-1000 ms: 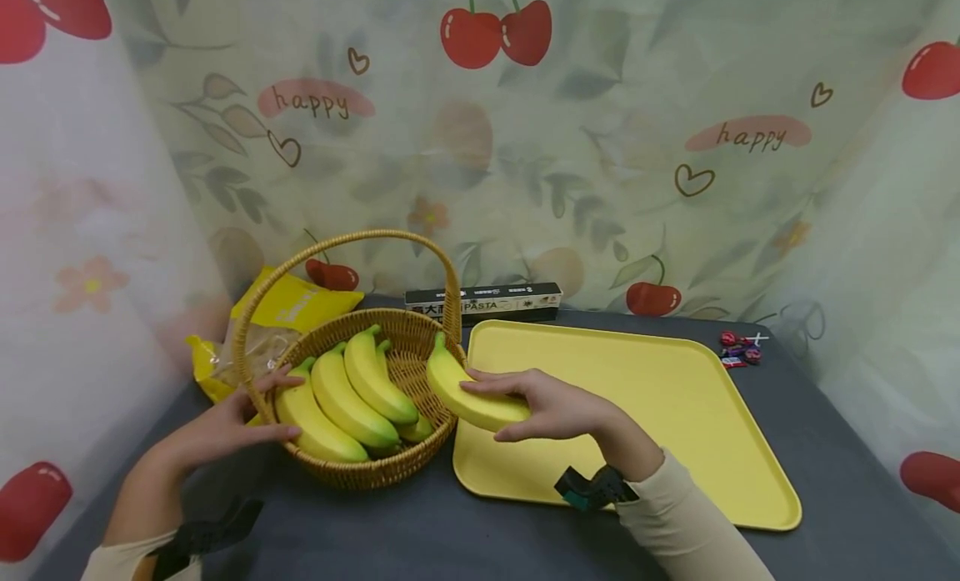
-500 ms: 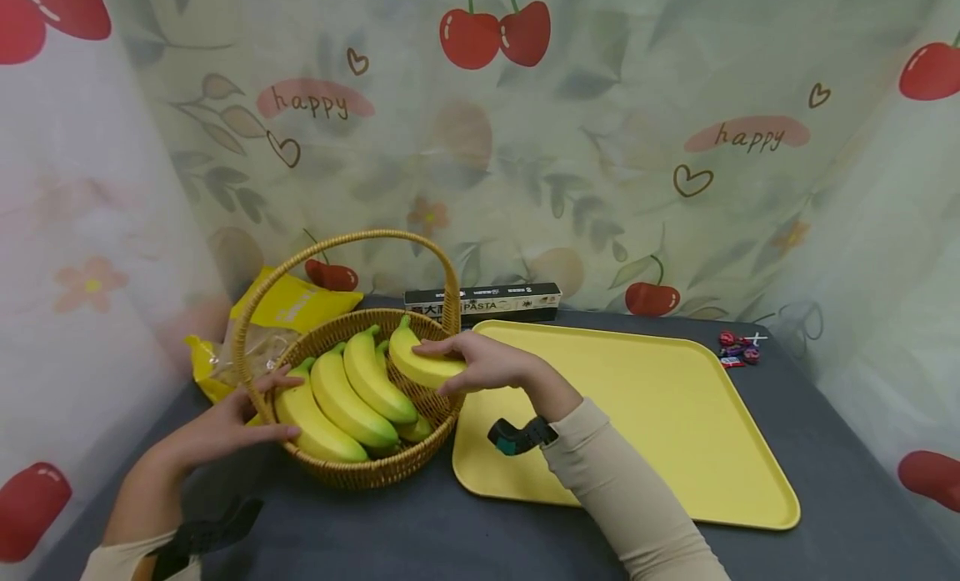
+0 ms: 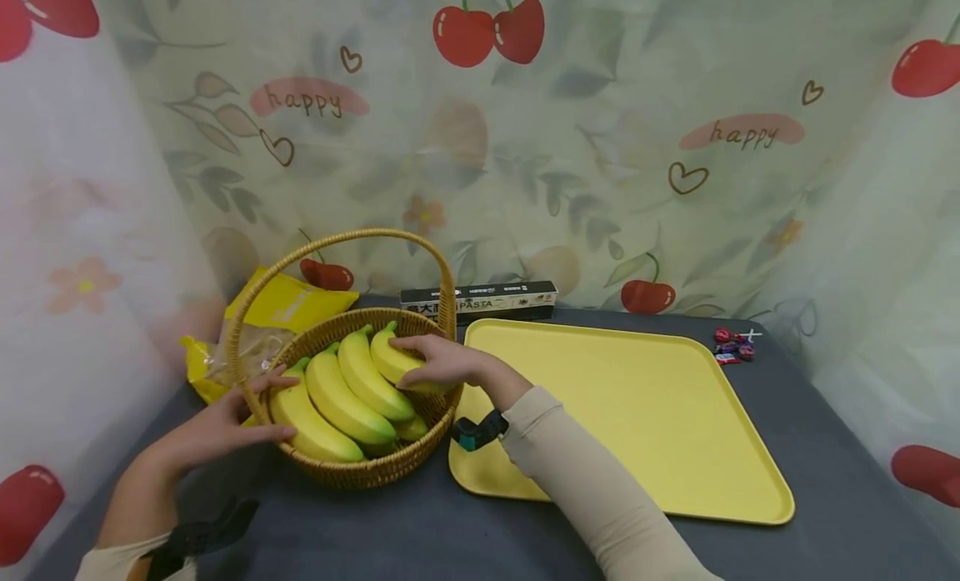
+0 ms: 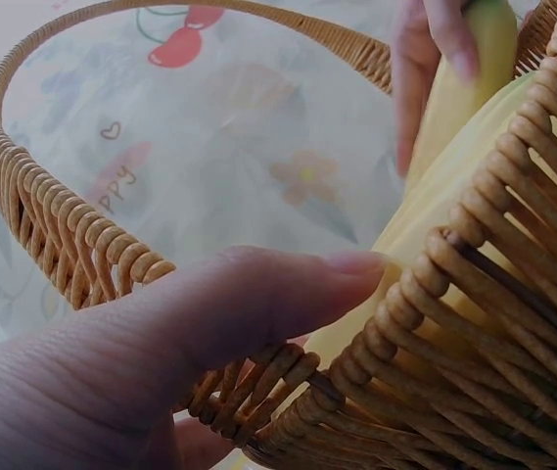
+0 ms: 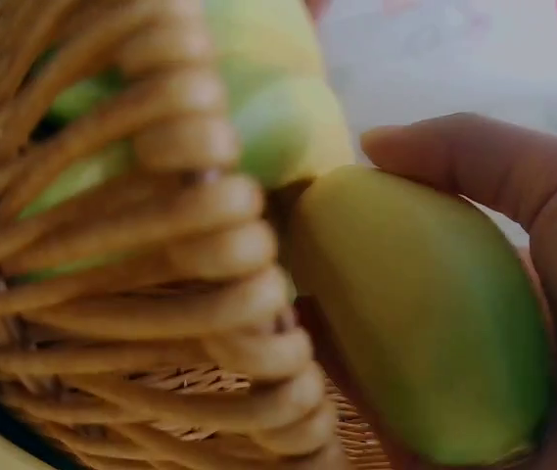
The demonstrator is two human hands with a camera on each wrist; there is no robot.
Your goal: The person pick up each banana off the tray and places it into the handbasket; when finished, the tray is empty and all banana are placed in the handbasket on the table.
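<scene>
Wicker, woven into a round basket (image 3: 360, 468) with a tall hoop handle, is the landmark for everything else on the dark grey tabletop (image 3: 390, 531). The right hand (image 3: 438, 360) curls round a yellow, green-tipped banana (image 3: 390, 358) at the basket's right inner side, just below the handle's foot; in the right wrist view the fruit's blunt end (image 5: 425, 323) sits against the woven rim. The left hand (image 3: 213, 431) rests with relaxed fingers on the basket's left rim, its thumb (image 4: 258, 304) laid over the weave, touching the nearest banana.

To seat this fruit well, I judge it should lie parallel to the others, with its curve matching theirs, and be let go only once it bears on them. The steadying hand should keep the basket from sliding.

Inside the basket lie three more yellow bananas (image 3: 337, 402) side by side, with another partly hidden beneath. Right of the basket, a flat yellow plastic tray (image 3: 645, 414) holds nothing. Behind the basket lie a black pasta box (image 3: 480, 300) and a yellow bag (image 3: 288, 306).
</scene>
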